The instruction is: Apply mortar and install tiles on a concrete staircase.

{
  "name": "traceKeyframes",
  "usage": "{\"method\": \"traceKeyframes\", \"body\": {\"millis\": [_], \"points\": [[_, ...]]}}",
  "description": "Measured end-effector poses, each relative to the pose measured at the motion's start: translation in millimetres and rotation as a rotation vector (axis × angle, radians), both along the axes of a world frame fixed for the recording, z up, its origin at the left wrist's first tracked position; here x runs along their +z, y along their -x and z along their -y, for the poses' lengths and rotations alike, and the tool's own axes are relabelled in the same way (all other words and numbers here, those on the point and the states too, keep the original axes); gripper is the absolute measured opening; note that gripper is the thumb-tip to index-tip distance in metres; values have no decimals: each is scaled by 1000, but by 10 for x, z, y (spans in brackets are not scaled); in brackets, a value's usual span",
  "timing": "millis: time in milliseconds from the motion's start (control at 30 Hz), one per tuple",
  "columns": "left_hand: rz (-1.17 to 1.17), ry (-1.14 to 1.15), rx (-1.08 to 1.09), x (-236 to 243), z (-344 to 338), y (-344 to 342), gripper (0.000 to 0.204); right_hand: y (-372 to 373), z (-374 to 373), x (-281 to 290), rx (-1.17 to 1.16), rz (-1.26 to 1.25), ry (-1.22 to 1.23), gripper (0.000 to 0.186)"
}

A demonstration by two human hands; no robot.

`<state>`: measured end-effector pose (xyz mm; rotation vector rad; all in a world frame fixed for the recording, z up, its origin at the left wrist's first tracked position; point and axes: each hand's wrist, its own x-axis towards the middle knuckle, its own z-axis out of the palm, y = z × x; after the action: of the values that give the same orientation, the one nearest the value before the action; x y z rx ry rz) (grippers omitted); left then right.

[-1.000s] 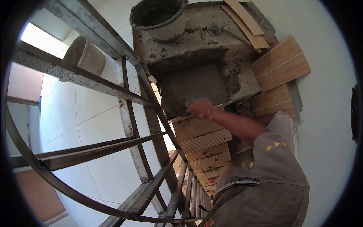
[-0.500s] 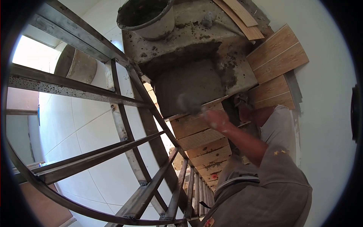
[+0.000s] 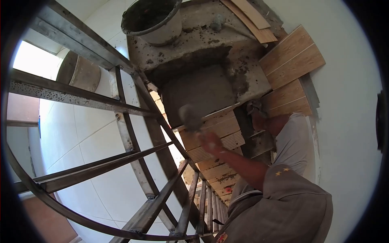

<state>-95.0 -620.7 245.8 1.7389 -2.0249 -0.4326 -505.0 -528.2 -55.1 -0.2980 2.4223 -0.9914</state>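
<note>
Where grey mortar [image 3: 198,89] filled a recessed step between dark metal railings [image 3: 65,91] and a pale wall [image 3: 352,121], the right hand [image 3: 210,143] gripped a blurred grey trowel-like tool [image 3: 190,117] over its front edge; the left hand's state could not be told. Behind, a dark-rimmed grey bucket [image 3: 165,34] held something dark.

No words or numbers can be read; the signs in view are picture marks on the person's grey-brown shirt [image 3: 296,214]; two small yellow stars [image 3: 278,173] stand side by side on its short sleeve [image 3: 279,186], the left one a little nearer; a red-and-yellow print [image 3: 221,237] shows at the near left of the same shirt, partly cut off by the picture's edge; its details are too small to make out.
</note>
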Motion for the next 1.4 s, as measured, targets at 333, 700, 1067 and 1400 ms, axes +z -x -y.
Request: {"method": "traceKeyframes", "body": {"millis": [333,700,1067,1400], "points": [[-40,-76,-34,-150,-5,28,56,718,-869,541,110,34,-392,38],[-180,-41,24,-366,-178,263,55,859,-1183,-213,-145,-313,-93,29],[-219,11,112,-145,-575,252,53,762,-835,66,-325,-82,-93,46],[-416,-73,115,288,-598,877,84,550,-846,614,145,240,81,43]]}}
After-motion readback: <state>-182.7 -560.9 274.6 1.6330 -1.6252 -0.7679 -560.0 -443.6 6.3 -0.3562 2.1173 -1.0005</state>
